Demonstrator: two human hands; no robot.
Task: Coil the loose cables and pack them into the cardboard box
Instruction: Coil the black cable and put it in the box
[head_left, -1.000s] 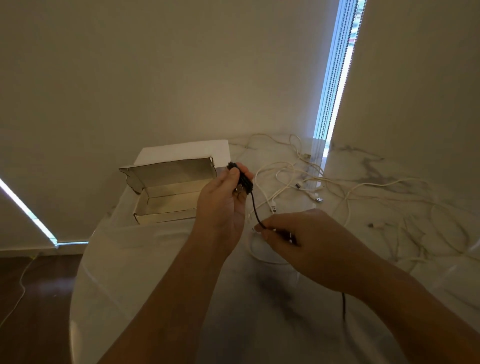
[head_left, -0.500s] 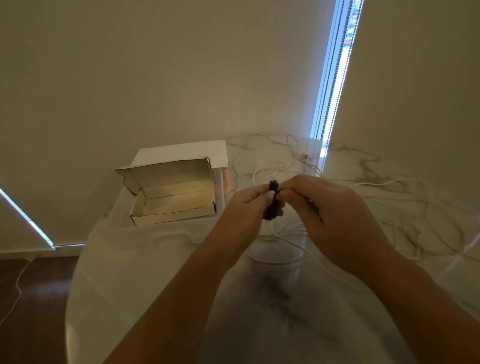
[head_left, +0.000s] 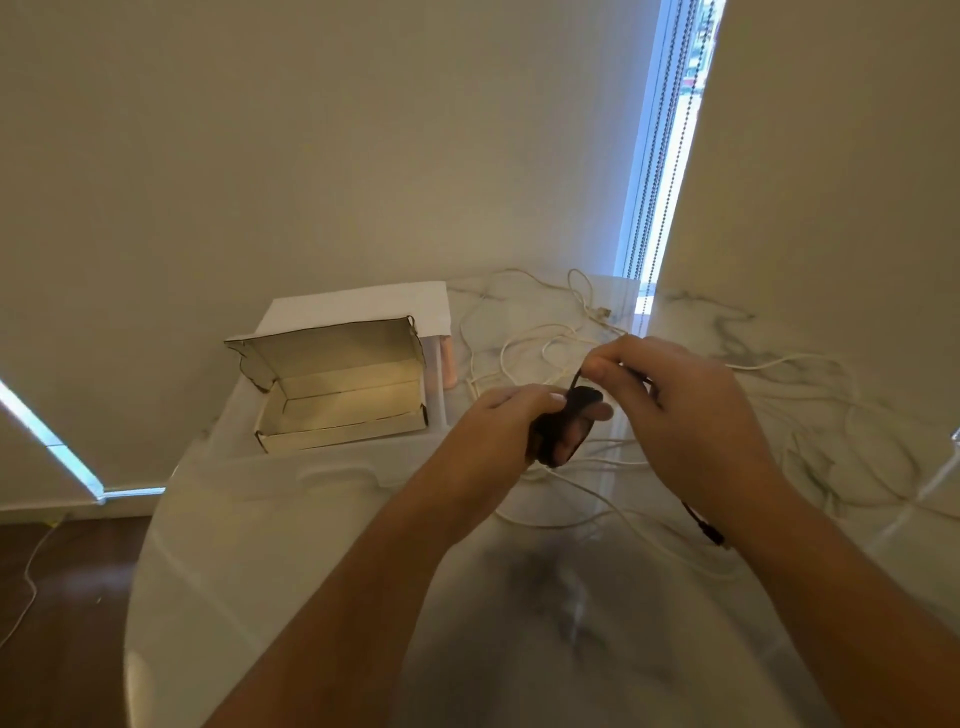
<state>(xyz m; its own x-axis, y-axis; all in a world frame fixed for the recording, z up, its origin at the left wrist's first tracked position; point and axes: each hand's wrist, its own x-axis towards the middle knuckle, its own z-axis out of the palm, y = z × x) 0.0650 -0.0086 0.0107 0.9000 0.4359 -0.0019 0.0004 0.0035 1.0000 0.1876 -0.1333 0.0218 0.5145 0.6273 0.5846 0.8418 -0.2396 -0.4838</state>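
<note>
Over the round white marble-patterned table (head_left: 291, 545) the person's left hand (head_left: 498, 426) is curled round a small bundle of coiled black cable (head_left: 563, 431), thumb and fingers wrapped about it so that most of the coil is buried in the grip and only its dark outer loops show. The right hand (head_left: 680, 415), just beside it, pinches a strand of the same black cable between thumb and forefinger at the top of the bundle; how the other fingers lie is hidden behind the back of the hand. A short dark stretch with a plug-like end peeks out below the right wrist near the table, but the run between it and the bundle is covered by the hand. The open brown cardboard box (head_left: 343, 434) sits on the far left part of the table, well apart from the bundle, with its lid flap up toward the wall; what shows of its inside holds no cable. A tangle of thin white cables (head_left: 524, 353) sprawls across the far and right side of the table, partly behind both hands, too interlaced to count. The table's near edge is cut off by the forearms, and a thin pale cord trails on the dark wooden floor (head_left: 62, 597) at left.
</note>
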